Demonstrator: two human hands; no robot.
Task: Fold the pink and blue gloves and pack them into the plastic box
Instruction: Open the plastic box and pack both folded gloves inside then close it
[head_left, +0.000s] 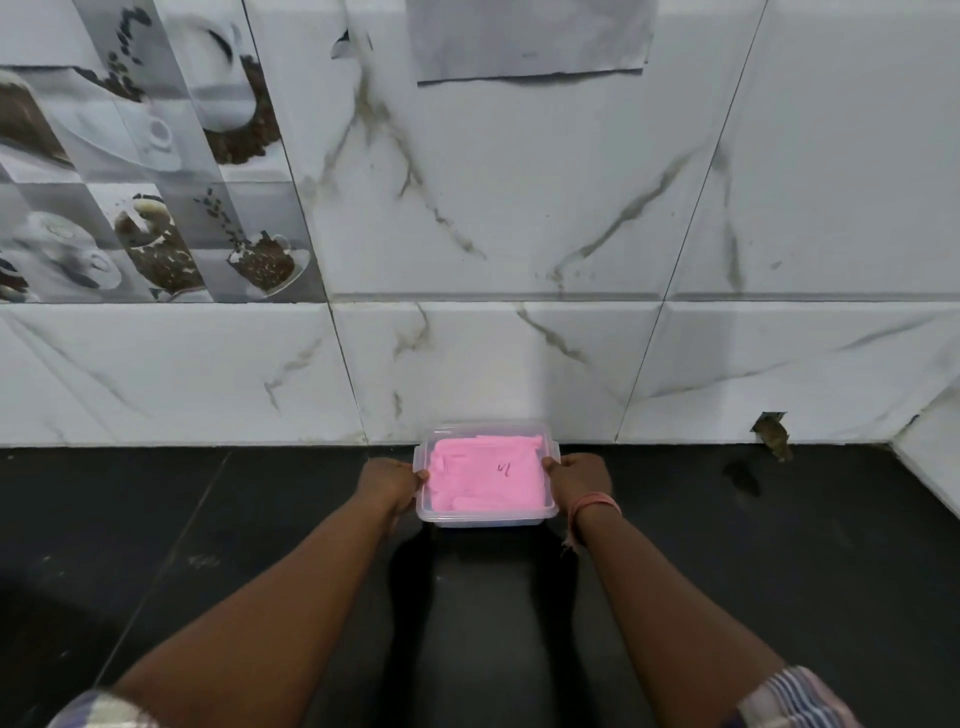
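Plastic box sits on the black counter at 12 o'clock against the wall, left hand and right hand fingers clamped on its side rims, pink glove folded flat inside, no blue glove visible. Risk: box is light and could tip or slide if one hand lets go unevenly, or the glove springs up. Small dark scribble on the pink glove, unreadable; no brand seen.

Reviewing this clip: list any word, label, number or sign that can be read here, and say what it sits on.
No readable text.
Small dark mark on the folded pink glove inside the clear plastic box: too small and blurred to read.
Coffee-picture wall tiles: images only, no lettering visible.
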